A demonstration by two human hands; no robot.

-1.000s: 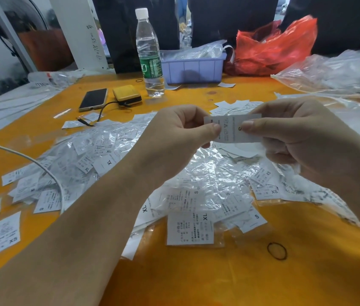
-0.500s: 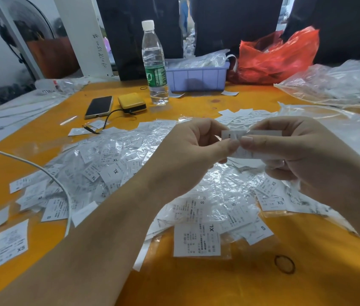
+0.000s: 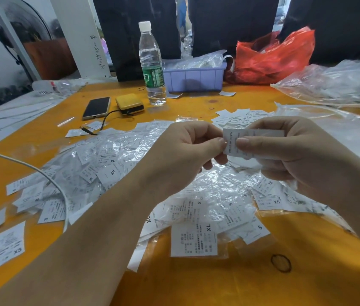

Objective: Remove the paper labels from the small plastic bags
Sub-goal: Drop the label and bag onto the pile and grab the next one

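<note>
Above the heap of small plastic bags (image 3: 130, 164), the left hand (image 3: 183, 155) and right hand (image 3: 289, 151) each pinch one paper label (image 3: 232, 141) between thumb and forefinger, thumbs nearly touching. Half a second ago it lay edge-on; now its face shows "MADE IN CHINA". Below, labels read XL, S, XS.

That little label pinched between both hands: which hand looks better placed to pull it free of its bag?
Probably the left hand. Its thumb and forefinger pinch the label right at its exposed end, free to draw it leftward, while the right hand covers and steadies the rest.
</note>
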